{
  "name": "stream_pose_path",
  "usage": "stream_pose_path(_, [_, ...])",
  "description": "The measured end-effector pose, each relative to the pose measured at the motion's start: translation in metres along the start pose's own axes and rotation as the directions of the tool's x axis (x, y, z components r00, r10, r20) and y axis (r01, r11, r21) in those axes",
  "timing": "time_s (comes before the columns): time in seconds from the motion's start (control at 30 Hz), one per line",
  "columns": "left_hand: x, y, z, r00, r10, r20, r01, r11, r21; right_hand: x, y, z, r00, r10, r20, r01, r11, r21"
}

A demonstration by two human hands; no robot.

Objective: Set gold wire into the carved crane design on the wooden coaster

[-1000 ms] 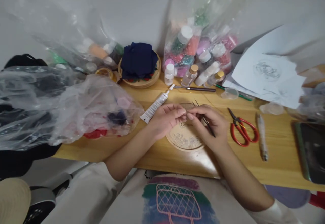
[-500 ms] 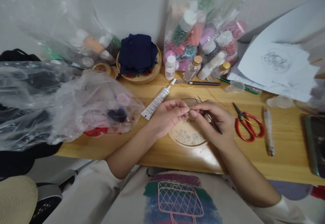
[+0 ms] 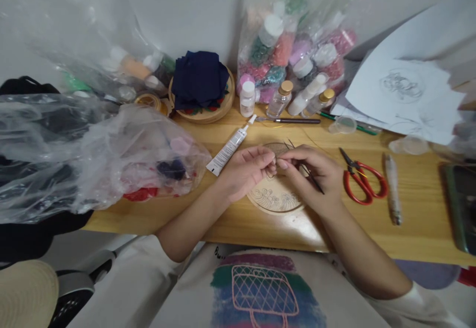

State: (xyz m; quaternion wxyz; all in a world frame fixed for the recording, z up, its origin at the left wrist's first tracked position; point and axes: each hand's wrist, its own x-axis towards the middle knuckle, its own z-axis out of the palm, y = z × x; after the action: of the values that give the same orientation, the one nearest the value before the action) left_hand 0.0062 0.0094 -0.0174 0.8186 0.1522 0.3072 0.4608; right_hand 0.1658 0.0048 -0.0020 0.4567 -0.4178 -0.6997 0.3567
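Note:
Over a round wooden disc (image 3: 277, 203) with a line-drawn wave pattern, my two hands meet at the fingertips. My left hand (image 3: 251, 169) is closed, thumb against fingers, on something too small to make out. Just right of it, the thumb and forefinger of my right hand (image 3: 316, 174) pinch close to the same spot. Dark, thin tweezers (image 3: 317, 184) lie tucked in my right hand, their two tips pointing away from me past the forefinger. Part of the disc is hidden under the hands.
A white glue tube (image 3: 227, 150) lies left of the disc. Red-handled pliers (image 3: 366, 181) and a pale pen-like stick (image 3: 393, 189) are on the right. Behind stand small bottles (image 3: 278, 100), a dark-handled tool (image 3: 299, 120) and stacked navy cloth (image 3: 201, 80). A plastic bag (image 3: 122, 159) covers the left side.
The view has shifted slightly. My fingertips have moved a little against each other, and both hands stay over the disc in nearly the same pose.

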Motion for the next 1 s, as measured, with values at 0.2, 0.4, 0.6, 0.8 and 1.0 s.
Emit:
stream_pose_path(0.2, [-0.0006,0.0003,0.0006,1.000,-0.019,0.015,0.019,1.000,0.002,-0.0010,0.0002,-0.0008,1.000,0.019,0.017,-0.019,0.999,0.044])
stream_pose_path(0.4, [-0.0008,-0.0007,-0.0007,0.999,-0.033,0.032,0.033,0.999,-0.001,-0.0008,-0.0016,-0.0009,1.000,-0.002,0.010,0.002,0.999,0.039])
stream_pose_path(0.6, [-0.0004,-0.0003,0.0018,0.999,-0.038,0.028,0.038,0.999,-0.023,-0.0001,-0.0024,-0.0006,1.000,0.015,0.008,-0.016,0.998,0.054])
stream_pose_path(0.8, [-0.0007,0.0009,0.0037,0.999,-0.041,0.016,0.041,0.999,-0.031,-0.0002,-0.0026,-0.0018,1.000,0.021,0.009,-0.022,0.998,0.061])
stream_pose_path(1.0, [-0.0001,0.0003,0.0033,1.000,-0.026,-0.003,0.026,1.000,-0.012,-0.0008,-0.0002,-0.0006,0.999,0.037,0.009,-0.037,0.997,0.066])
